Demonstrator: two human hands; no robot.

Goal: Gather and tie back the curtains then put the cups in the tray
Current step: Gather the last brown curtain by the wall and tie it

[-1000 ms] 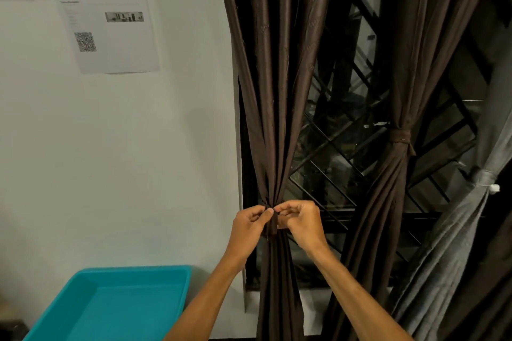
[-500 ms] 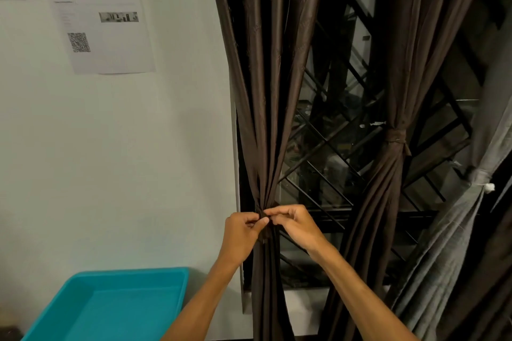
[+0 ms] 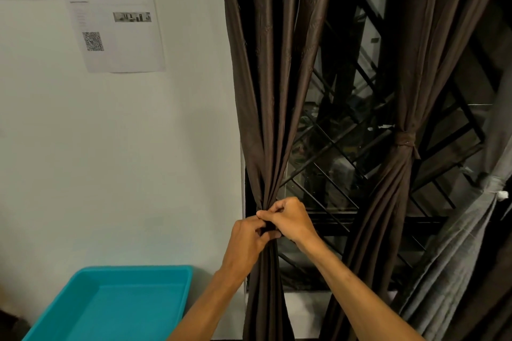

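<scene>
In the lower centre of the frame, the left hand point(image 3: 246, 241) and right hand point(image 3: 291, 220) meet at the gathered waist of a dark brown fabric curtain point(image 3: 273, 91). It hangs from the top edge down the middle and is bunched into 1 narrow bundle where the hands are. Both hands have their fingers curled tight and pinch the dark cloth between fingertips and thumbs, the right hand slightly above and touching the left. Whether a separate tie strip lies between the fingers cannot be told.

To the right, a second brown curtain point(image 3: 401, 202) is already cinched by a knotted brown band point(image 3: 404, 140). A grey curtain point(image 3: 457, 243) at the right edge is bound with a pale tie point(image 3: 502, 194). Between the 2 brown curtains shows a black diamond-pattern window grille point(image 3: 340, 147).

A teal rectangular plastic tray point(image 3: 138, 270) sits in the lower left corner against the white wall point(image 3: 110, 160). A white printed paper sheet with a QR code point(image 3: 116, 22) is stuck to the wall at upper left.
</scene>
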